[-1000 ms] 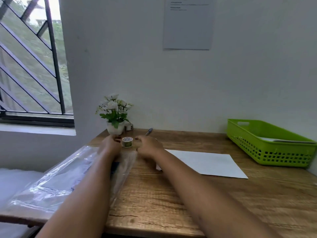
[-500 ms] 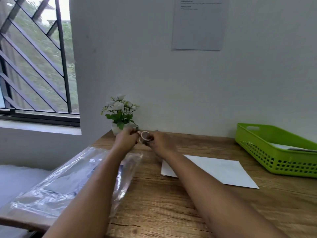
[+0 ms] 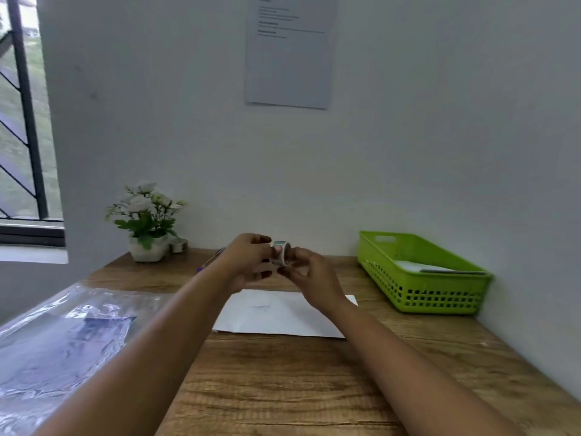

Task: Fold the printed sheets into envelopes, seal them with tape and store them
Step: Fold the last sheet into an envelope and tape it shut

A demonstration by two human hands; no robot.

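A small roll of clear tape (image 3: 280, 253) is held in the air above the desk, between both hands. My left hand (image 3: 250, 261) pinches its left side and my right hand (image 3: 309, 280) grips it from the right and below. Under the hands a white folded sheet (image 3: 283, 316) lies flat on the wooden desk (image 3: 283, 388). A green plastic basket (image 3: 421, 275) stands at the back right with white paper lying in it.
A clear plastic sleeve with dark sheets (image 3: 69, 335) covers the desk's left part. A white pot of flowers (image 3: 147, 225) and a small metal cup (image 3: 179, 245) stand at the back left. A pen (image 3: 209, 262) lies behind my left forearm. The wall is close behind.
Both hands lifted the tape roll from near the flower pot and carried it right, over the white sheet. The camera view has turned right.
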